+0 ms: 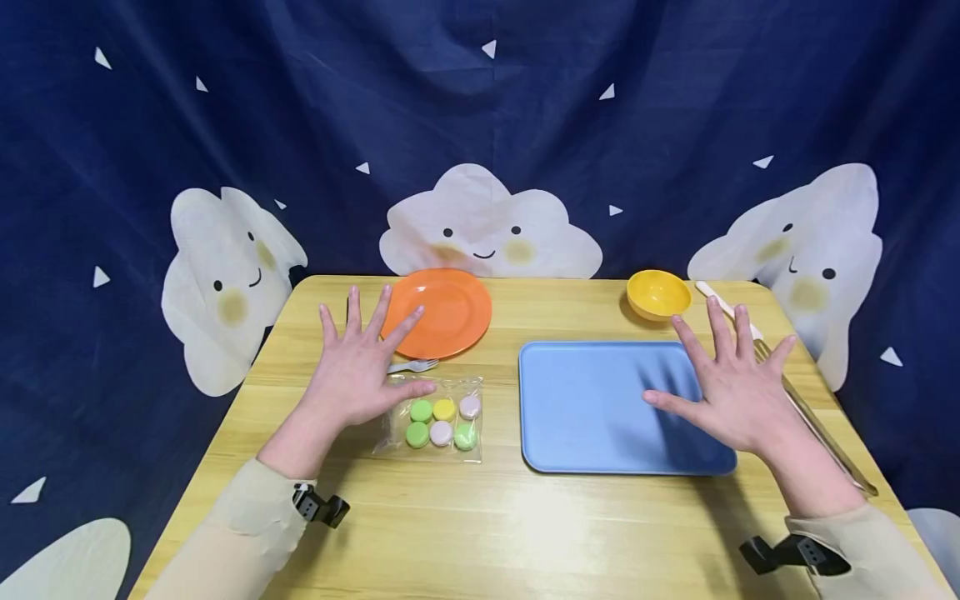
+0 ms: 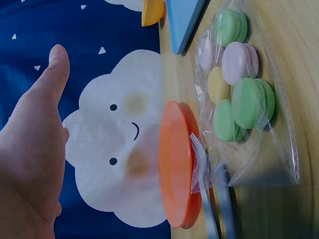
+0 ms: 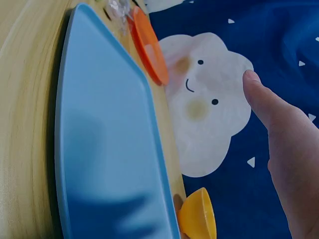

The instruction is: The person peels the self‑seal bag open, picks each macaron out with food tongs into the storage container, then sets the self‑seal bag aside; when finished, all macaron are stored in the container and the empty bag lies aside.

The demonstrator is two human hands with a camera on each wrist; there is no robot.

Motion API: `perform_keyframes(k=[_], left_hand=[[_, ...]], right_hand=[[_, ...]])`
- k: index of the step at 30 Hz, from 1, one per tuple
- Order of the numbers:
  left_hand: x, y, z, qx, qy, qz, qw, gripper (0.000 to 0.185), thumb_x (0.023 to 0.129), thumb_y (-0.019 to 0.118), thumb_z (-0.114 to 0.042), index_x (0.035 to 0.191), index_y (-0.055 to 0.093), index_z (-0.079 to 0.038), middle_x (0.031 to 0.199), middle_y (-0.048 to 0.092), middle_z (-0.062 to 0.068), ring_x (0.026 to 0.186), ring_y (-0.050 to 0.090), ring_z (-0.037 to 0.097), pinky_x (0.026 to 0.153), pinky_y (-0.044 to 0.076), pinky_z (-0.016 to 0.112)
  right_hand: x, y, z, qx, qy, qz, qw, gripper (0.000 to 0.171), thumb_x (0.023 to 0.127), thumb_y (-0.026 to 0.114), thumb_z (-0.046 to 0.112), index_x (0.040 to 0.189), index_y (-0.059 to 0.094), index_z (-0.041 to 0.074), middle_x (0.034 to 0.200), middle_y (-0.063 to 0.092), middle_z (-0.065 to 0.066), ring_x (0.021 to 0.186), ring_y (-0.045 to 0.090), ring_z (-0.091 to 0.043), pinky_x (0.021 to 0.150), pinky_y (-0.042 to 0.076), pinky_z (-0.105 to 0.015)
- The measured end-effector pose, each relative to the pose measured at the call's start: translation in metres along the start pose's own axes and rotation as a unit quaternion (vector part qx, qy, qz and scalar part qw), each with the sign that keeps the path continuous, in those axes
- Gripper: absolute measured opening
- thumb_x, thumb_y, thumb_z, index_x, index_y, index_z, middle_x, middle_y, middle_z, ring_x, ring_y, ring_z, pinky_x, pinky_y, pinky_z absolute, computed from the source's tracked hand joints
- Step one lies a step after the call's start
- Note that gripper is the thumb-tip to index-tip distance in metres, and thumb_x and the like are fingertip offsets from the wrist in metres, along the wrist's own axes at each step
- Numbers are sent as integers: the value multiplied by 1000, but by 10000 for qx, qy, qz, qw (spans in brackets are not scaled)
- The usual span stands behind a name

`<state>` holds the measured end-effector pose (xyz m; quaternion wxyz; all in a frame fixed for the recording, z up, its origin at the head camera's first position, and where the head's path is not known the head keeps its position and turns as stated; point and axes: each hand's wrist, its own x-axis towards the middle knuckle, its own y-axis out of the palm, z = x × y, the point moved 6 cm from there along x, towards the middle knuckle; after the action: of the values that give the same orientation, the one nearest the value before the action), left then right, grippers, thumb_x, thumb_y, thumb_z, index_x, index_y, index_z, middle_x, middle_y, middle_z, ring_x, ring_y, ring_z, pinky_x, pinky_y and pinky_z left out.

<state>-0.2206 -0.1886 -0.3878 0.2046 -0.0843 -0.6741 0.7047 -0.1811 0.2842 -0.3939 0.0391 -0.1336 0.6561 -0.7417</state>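
Note:
My left hand [image 1: 360,358] hovers with fingers spread above the table, holding nothing, just left of a clear bag of coloured macarons [image 1: 442,419] and in front of an orange plate [image 1: 444,311]. A small plastic fork [image 1: 412,366] lies between plate and bag. My right hand [image 1: 731,379] is spread flat over the right part of a blue tray [image 1: 585,408], holding nothing. In the left wrist view the bag of macarons [image 2: 239,94] and the orange plate [image 2: 174,169] lie close to my hand [image 2: 35,149]. The right wrist view shows the blue tray [image 3: 104,149] under my hand [image 3: 284,139].
A yellow bowl [image 1: 657,293] stands at the back right, a pale spoon [image 1: 723,307] beside it. Metal tongs [image 1: 821,429] lie along the table's right edge. The wooden table [image 1: 480,525] is backed by a dark blue curtain with cloud faces.

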Motion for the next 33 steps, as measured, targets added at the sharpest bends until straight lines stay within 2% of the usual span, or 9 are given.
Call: perform_keyframes(k=[7,10,15,20,23,26,28,31,33], left_hand=[[-1,-5,-3,-60,56,11,10000,111,80,44,-99,170,14,-41,176,-1,15,154,-6,57,113,-16,81],[-3,-11,-6,-106,175,-67,9998,110,81,50,-96,170,19,-38,177,0,13,155,-1,56,113,-13,83],[-7,-25,-14,-183,459,-162,9986,108,84,54,-92,170,22,-35,177,5,8,157,12,51,114,-3,86],[-10,-37,-23,-515,801,-354,9948,103,87,55,-87,169,27,-31,175,19,8,158,24,40,118,8,82],[-12,-40,-26,-911,972,-434,9901,98,90,57,-84,167,33,-28,172,29,8,156,31,35,121,14,77],[-15,-41,-26,-1422,1077,-407,9831,92,92,62,-77,165,37,-27,169,36,5,152,37,33,124,21,69],[-17,-37,-24,-1859,1131,-369,9753,87,93,68,-71,163,42,-26,167,39,2,151,40,31,123,28,65],[-21,-25,-19,-2626,1098,-236,9583,77,95,75,-59,159,49,-25,164,44,-1,149,43,29,121,35,60],[-24,-13,-14,-3094,1029,-109,9453,70,95,78,-52,156,54,-26,163,46,-2,149,43,27,120,38,59]], right_hand=[[-1,-8,6,-38,-116,-116,9999,118,84,67,81,170,20,16,175,-21,-11,157,-17,-48,100,-20,-91],[0,-14,15,-5,-231,-185,9996,117,83,68,81,170,22,17,175,-18,-12,157,-18,-45,101,-23,-88],[2,-27,36,88,-498,-406,9979,113,82,71,79,168,31,17,176,-14,-13,159,-12,-45,105,-18,-87],[4,-37,57,352,-783,-667,9941,107,82,74,76,164,39,18,177,-4,-15,160,-1,-45,111,-9,-87],[5,-40,69,820,-966,-716,9894,99,83,78,70,160,45,18,176,5,-15,159,9,-45,117,-3,-83],[7,-42,79,1572,-1123,-751,9783,86,84,85,57,154,55,16,175,17,-10,156,21,-42,120,12,-77],[8,-40,86,2159,-1242,-785,9653,76,85,90,44,148,60,15,173,25,-7,154,29,-41,119,24,-72],[10,-33,96,2920,-1440,-856,9416,66,84,94,27,142,65,15,166,39,-3,149,40,-35,117,38,-54],[11,-27,102,3286,-1583,-890,9269,63,83,94,20,140,67,16,161,46,-2,145,47,-32,117,41,-38]])
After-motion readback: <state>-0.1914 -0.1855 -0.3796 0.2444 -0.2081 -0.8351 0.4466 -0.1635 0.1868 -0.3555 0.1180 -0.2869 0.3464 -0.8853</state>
